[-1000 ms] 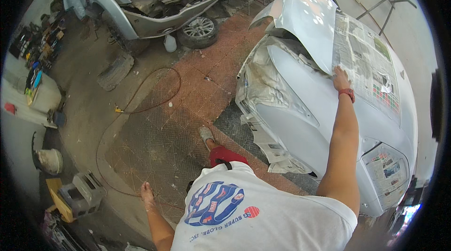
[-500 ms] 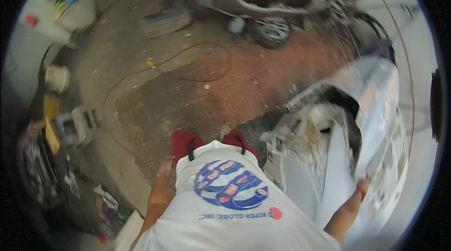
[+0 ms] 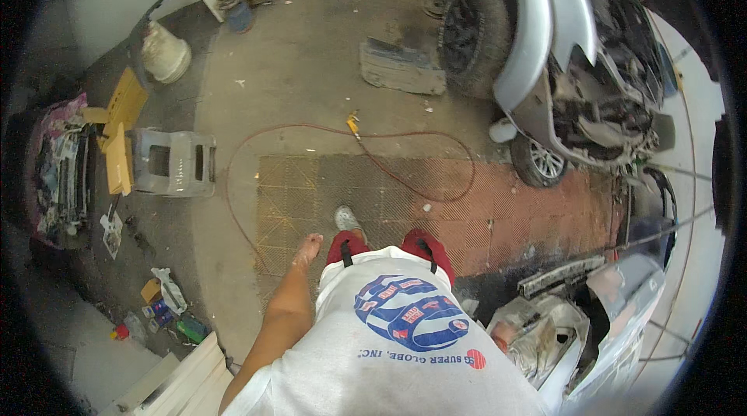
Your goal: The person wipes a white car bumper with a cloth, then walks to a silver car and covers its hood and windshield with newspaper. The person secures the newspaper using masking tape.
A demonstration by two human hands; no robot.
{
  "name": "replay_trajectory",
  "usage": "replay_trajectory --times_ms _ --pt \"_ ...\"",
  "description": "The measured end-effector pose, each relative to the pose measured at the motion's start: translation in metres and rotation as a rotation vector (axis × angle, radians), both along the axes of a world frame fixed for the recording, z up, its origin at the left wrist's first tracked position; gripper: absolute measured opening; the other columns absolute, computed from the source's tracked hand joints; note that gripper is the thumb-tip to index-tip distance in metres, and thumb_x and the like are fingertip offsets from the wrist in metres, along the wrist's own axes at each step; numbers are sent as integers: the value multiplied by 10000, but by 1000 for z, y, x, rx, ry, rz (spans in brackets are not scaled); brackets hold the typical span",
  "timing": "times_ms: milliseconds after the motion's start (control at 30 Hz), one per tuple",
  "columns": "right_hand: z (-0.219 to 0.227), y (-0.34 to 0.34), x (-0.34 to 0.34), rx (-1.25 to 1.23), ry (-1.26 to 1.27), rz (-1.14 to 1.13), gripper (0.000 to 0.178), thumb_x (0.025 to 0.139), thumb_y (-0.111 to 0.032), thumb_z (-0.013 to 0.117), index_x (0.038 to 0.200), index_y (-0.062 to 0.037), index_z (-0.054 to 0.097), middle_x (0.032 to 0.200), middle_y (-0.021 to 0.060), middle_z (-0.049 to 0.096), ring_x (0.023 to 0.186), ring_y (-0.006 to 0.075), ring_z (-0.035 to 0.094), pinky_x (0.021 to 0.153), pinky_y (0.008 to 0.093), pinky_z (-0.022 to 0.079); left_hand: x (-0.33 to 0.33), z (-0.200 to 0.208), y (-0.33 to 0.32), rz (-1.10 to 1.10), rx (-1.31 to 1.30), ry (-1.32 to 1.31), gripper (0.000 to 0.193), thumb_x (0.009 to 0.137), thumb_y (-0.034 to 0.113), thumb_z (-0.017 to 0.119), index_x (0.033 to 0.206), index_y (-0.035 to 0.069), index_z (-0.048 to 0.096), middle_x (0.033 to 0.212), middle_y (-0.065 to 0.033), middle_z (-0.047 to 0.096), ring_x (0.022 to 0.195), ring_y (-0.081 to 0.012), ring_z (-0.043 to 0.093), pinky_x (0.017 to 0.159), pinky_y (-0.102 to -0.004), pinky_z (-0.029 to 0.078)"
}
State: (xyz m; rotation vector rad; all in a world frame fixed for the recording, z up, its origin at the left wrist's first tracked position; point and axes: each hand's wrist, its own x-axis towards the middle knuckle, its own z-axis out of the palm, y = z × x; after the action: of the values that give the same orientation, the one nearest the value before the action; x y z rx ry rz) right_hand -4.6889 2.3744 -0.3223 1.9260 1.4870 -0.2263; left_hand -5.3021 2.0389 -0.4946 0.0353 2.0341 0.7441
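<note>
My left hand (image 3: 309, 246) hangs beside my red shorts over the ribbed floor tiles. Its fingers look loosely apart, and nothing shows in it. At the other side of my white shirt, a small part of my right hand (image 3: 503, 333) shows, close to a plastic-covered car body part (image 3: 537, 322). The shirt hides most of that hand and arm, so its fingers cannot be made out. Right of the covered part stands a pale, patchily sanded car panel (image 3: 622, 299); I see no contact with it.
A dismantled silver car (image 3: 537, 27) stands at the far right, near a loose wheel (image 3: 538, 161). A red hose (image 3: 389, 175) with a yellow fitting loops over the floor. Left lie a grey plastic panel (image 3: 175, 163), yellow cardboard (image 3: 120, 155) and a white bucket (image 3: 163, 54).
My view has swung left, and the car and panels sit farther right. My right hand has left the pale panel and come in beside my body. My left hand still hangs at my side.
</note>
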Motion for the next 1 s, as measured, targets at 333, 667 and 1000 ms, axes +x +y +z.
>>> replay_trajectory --times_ms 333,667,1000 --pt "-75 127 -413 -10 697 375 481 908 -409 659 1281 -105 680 1103 277 720 1040 451 702 895 520 560 -240 25 -58 211 -135 64 453 1069 379 518 1310 25 665 1205 -182 727 1144 -332 676 998 -444 503" --pt "-149 305 -732 -396 223 528 513 952 -487 600 1300 -118 679 1254 250 683 1208 420 630 1014 514 502 -402 54 16 156 -182 -143 391 1029 374 534 999 9 672 898 -152 677 822 -301 642 704 -425 492" --pt "34 427 -1385 -111 1132 991 503 1006 -347 615 1429 -77 583 1417 209 612 1283 377 598 1097 451 466 -737 45 153 563 198 -52 220 1024 303 582 954 106 650 724 16 573 618 -89 535 514 -285 413"
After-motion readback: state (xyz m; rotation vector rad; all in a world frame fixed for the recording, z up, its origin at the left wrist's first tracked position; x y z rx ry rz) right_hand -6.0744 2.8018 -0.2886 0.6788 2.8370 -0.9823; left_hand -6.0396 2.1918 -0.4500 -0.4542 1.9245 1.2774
